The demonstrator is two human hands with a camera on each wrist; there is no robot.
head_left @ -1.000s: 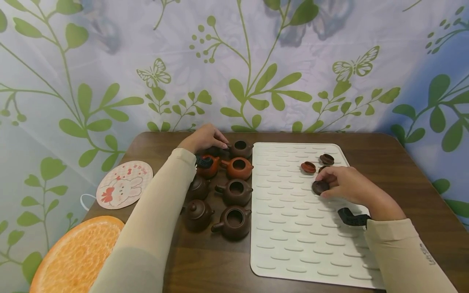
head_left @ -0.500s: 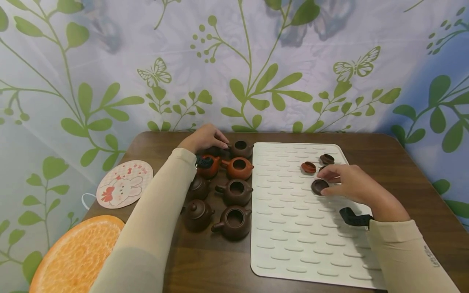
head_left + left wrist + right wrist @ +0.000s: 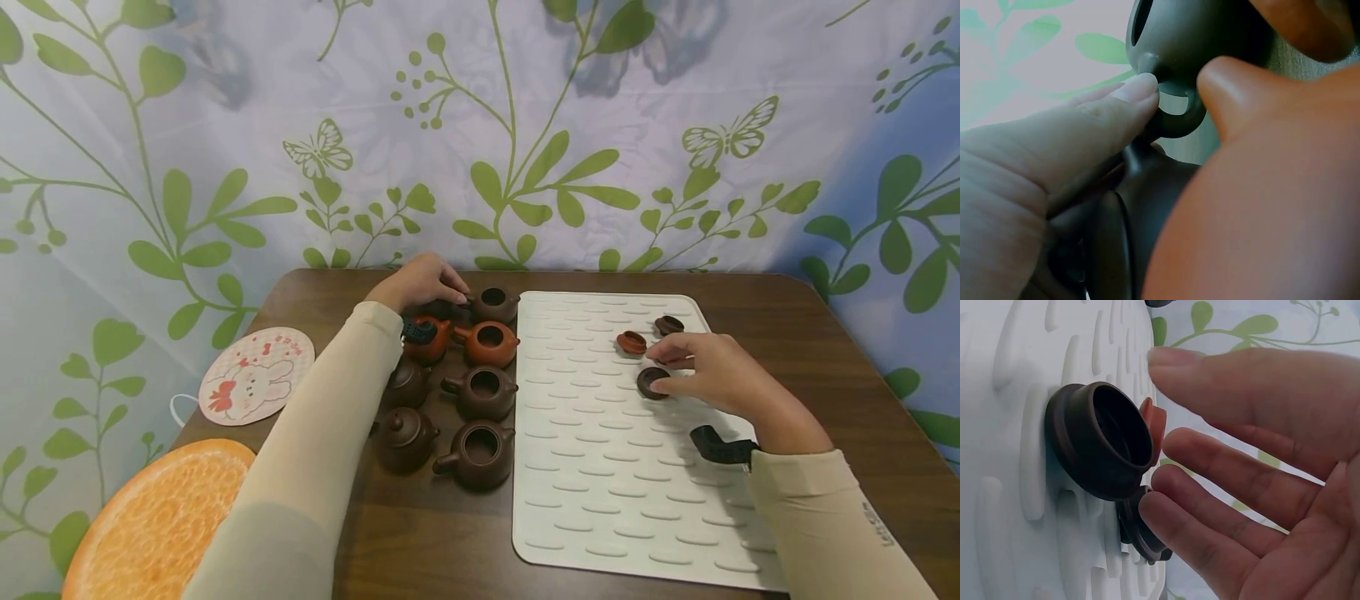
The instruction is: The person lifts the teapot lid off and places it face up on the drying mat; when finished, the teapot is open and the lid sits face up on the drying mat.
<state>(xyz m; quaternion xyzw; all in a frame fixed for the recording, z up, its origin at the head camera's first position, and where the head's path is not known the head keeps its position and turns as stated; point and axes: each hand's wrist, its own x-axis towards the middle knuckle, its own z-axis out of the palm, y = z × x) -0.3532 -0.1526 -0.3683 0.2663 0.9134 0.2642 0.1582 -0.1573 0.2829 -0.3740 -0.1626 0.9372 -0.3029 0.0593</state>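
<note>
A small dark brown teapot lid [image 3: 652, 383] lies upside down on the white ridged mat [image 3: 585, 500], its hollow rim upward. Around it hovers my right hand [image 3: 716, 375], fingers and thumb spread; the right wrist view shows a gap between them and the lid [image 3: 1100, 440]. At the far left, my left hand [image 3: 422, 283] pinches the handle [image 3: 1179, 122] of a lidless dark teapot [image 3: 495, 306]. Beside that hand are an orange lidded teapot [image 3: 429, 342] and an orange lidless one [image 3: 491, 343].
Other dark teapots, some lidded [image 3: 403, 440] and some without lids [image 3: 480, 455], stand in rows left of the mat. Farther back on the mat lie an orange lid [image 3: 631, 342] and another dark lid [image 3: 668, 326]. A rabbit-print fan [image 3: 255, 379] and an orange-slice disc [image 3: 161, 525] are at left.
My right hand has let go of the dark lid, leaving it upside down on the mat, and its fingers have spread. The left hand stays at the far teapot's handle.
</note>
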